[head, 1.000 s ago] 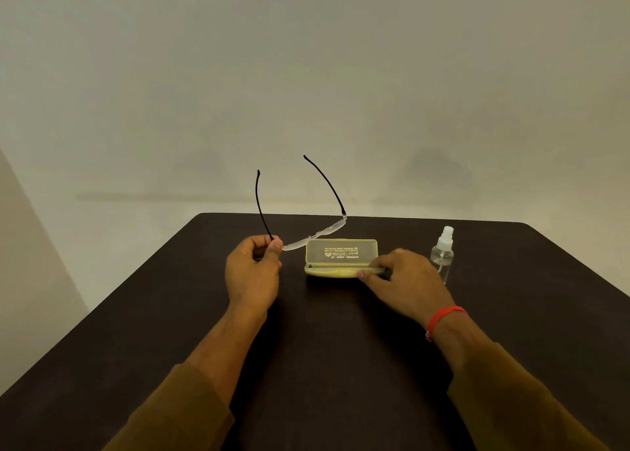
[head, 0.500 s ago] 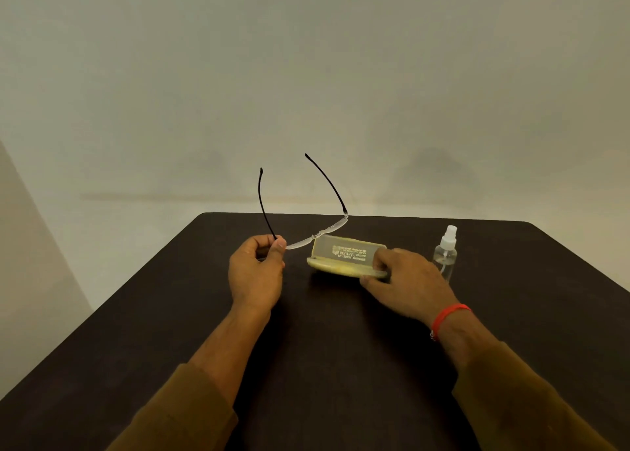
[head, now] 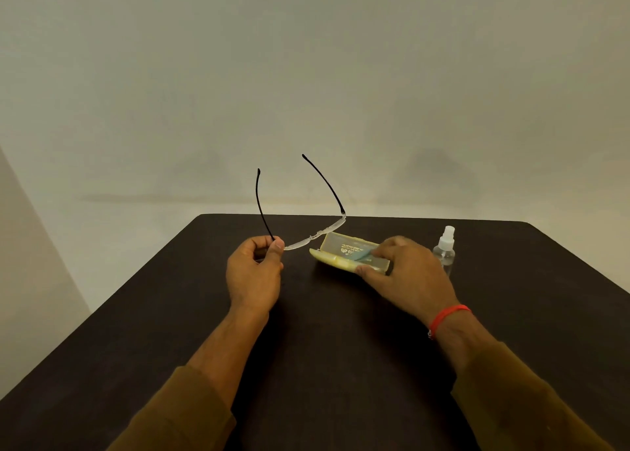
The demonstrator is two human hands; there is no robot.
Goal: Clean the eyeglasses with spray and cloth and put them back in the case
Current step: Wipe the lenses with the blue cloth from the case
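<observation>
Fingers (head: 383,250) of our right hand (head: 407,276) pinch the cloth (head: 362,255) inside the open case (head: 351,254); our left hand (head: 254,273), left of the case, grips the eyeglasses (head: 306,239); spray bottle (head: 445,251) untouched, cleaning not started.

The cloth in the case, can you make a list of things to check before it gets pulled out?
1. Case lid open: ok.
2. Cloth in reach: ok, the right hand has fingers on it inside the case.
3. Cloth firmly pinched: cannot tell.
4. Glasses safe: ok, the left hand has its grip on one corner, holding them off the table.
5. Spray bottle ready: ok, upright beside the case, untouched.
6. Lenses dirty or clean: cannot tell.
</observation>
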